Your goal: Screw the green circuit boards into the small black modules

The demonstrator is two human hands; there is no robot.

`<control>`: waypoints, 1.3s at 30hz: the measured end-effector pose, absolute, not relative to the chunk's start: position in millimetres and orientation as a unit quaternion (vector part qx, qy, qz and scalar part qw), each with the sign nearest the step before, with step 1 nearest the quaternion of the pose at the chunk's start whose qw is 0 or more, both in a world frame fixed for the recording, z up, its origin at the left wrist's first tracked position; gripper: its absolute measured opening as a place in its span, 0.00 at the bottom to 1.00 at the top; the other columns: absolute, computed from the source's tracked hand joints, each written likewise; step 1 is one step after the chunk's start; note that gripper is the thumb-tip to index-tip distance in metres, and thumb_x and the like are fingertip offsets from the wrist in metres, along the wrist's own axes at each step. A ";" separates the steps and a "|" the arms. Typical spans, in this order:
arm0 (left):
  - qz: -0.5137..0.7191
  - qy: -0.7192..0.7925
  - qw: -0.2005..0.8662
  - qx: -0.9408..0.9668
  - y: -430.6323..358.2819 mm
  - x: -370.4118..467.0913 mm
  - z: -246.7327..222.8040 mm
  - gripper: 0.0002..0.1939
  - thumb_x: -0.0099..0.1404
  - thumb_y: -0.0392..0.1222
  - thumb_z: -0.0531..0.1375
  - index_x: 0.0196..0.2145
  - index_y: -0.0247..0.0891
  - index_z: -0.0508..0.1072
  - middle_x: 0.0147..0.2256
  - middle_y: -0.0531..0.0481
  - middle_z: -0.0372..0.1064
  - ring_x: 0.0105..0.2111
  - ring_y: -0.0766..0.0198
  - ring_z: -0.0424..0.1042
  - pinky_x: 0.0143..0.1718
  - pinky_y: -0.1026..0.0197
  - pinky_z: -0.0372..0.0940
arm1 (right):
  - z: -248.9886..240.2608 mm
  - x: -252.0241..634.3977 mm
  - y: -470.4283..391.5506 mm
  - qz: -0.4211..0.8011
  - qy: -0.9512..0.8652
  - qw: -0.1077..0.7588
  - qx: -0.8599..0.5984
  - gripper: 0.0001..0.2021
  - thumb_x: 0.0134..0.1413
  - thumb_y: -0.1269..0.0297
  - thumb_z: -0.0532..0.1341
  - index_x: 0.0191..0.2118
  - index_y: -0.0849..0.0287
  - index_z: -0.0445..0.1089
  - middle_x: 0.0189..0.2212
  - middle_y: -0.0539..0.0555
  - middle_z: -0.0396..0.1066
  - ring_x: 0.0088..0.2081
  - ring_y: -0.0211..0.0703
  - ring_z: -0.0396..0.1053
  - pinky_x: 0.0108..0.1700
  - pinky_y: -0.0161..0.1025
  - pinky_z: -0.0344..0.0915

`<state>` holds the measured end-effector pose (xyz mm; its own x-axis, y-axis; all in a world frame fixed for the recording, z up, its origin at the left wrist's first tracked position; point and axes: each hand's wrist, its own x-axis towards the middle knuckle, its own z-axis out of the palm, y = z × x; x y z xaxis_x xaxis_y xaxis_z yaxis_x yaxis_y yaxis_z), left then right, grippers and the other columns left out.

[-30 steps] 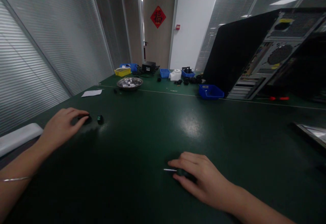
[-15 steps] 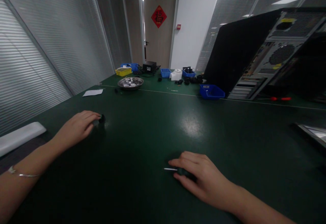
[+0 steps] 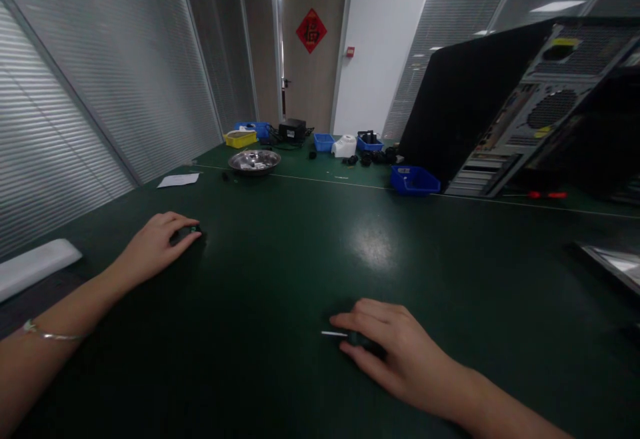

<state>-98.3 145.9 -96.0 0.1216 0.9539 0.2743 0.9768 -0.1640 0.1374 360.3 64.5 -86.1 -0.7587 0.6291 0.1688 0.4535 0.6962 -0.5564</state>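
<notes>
My left hand [image 3: 157,242] reaches out over the left side of the green table [image 3: 280,252]. Its thumb and fingers close around a small dark piece [image 3: 195,229] with a hint of green, too small to name more exactly. Near the front, my right hand [image 3: 393,346] rests on the table with its fingers curled around the dark handle of a screwdriver [image 3: 357,338]. The thin light shaft sticks out to the left past my fingertips. Part of the handle is hidden under my palm.
A metal dish [image 3: 254,162] holding small parts and a white paper [image 3: 179,180] lie beyond my left hand. At the right stand a blue bin [image 3: 415,180] and a large computer case [image 3: 480,106]. A white foam-like block [image 3: 40,267] is at the left edge.
My left thumb and fingers have closed around the small dark piece, which they only touched from one side before. My right hand stays in place with the screwdriver.
</notes>
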 end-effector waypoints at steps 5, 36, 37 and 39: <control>-0.152 -0.665 0.011 -0.731 144.5 -105.6 -95.7 0.29 0.65 0.58 0.50 0.50 0.34 0.75 0.49 0.37 0.70 0.48 0.45 0.69 0.51 0.44 0.65 | -85.3 358.8 64.2 0.257 -0.900 0.175 -0.305 0.13 0.66 0.67 0.56 0.54 0.56 0.68 0.40 0.54 0.73 0.39 0.43 0.70 0.40 0.38 0.64; -0.193 -0.708 -0.009 -0.679 141.9 -108.3 -102.3 0.31 0.62 0.62 0.52 0.47 0.31 0.73 0.42 0.39 0.69 0.38 0.51 0.71 0.41 0.51 0.68 | -87.4 357.3 65.6 0.246 -0.903 0.177 -0.304 0.13 0.66 0.67 0.56 0.54 0.56 0.68 0.39 0.55 0.73 0.38 0.43 0.71 0.39 0.38 0.64; -0.192 -0.711 -0.008 -0.676 141.7 -107.8 -101.6 0.31 0.61 0.62 0.53 0.47 0.30 0.73 0.42 0.39 0.69 0.37 0.51 0.71 0.40 0.51 0.68 | -87.6 357.3 65.8 0.246 -0.903 0.178 -0.303 0.13 0.66 0.67 0.56 0.54 0.56 0.68 0.39 0.55 0.73 0.38 0.43 0.71 0.39 0.38 0.64; -0.190 -0.716 -0.005 -0.672 141.3 -106.3 -100.2 0.31 0.61 0.62 0.53 0.47 0.30 0.73 0.41 0.39 0.69 0.37 0.51 0.71 0.40 0.51 0.68 | -88.0 357.2 66.4 0.247 -0.904 0.178 -0.301 0.13 0.66 0.67 0.56 0.54 0.56 0.68 0.39 0.55 0.73 0.38 0.43 0.71 0.38 0.38 0.64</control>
